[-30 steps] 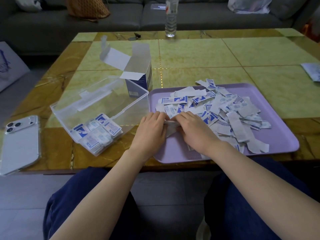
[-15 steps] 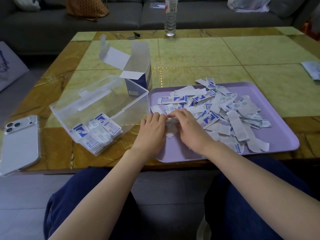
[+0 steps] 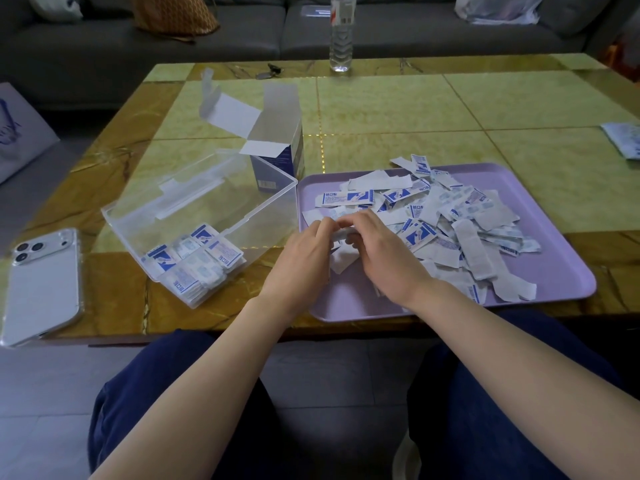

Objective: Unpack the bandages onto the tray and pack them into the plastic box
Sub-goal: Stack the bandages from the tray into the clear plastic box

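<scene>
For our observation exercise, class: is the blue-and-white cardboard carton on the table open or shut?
Open. The blue-and-white cardboard carton stands upright, its white top flaps folded back.

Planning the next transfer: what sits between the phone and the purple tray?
The open clear plastic box, with some bandages stacked in its near corner; the head view shows it.

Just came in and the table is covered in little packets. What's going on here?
A seated person is sorting wrapped bandages. The left hand and right hand meet over the near left part of the purple tray, their fingers pinching a small stack between them. Most bandages lie in a loose pile on the tray. One batch is already in the clear plastic box beside it.
</scene>
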A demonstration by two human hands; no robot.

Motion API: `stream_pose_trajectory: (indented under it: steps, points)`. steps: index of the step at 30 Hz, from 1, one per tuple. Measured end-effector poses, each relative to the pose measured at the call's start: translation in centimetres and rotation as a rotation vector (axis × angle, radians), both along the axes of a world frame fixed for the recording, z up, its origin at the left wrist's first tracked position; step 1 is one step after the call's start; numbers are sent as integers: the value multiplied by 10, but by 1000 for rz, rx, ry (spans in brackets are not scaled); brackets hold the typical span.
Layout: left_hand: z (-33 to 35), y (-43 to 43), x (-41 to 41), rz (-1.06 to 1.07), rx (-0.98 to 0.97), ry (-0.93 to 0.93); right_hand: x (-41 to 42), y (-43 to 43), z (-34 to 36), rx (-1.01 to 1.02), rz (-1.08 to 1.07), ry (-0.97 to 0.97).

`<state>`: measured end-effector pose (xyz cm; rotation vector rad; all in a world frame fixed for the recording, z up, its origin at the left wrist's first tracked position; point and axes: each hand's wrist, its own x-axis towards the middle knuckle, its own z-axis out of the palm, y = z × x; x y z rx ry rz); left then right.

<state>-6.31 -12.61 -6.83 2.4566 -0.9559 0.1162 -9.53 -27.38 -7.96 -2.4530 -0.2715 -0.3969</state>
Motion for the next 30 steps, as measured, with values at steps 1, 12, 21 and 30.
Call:
stream_pose_trajectory:
  steps: [1, 12, 21, 30]
  points:
    - [-1, 1, 0, -8, -7, -2, 0, -1, 0, -28, 1, 5]
    - [4, 16, 0, 73, -276, -153, -7, -4, 13, 37, 42, -84]
    - [14, 37, -2, 94, -287, -244, -6, 6, 21, 44, -4, -52]
    - [19, 52, -4, 80, -302, -288, -8, 28, 43, -280, -9, -259]
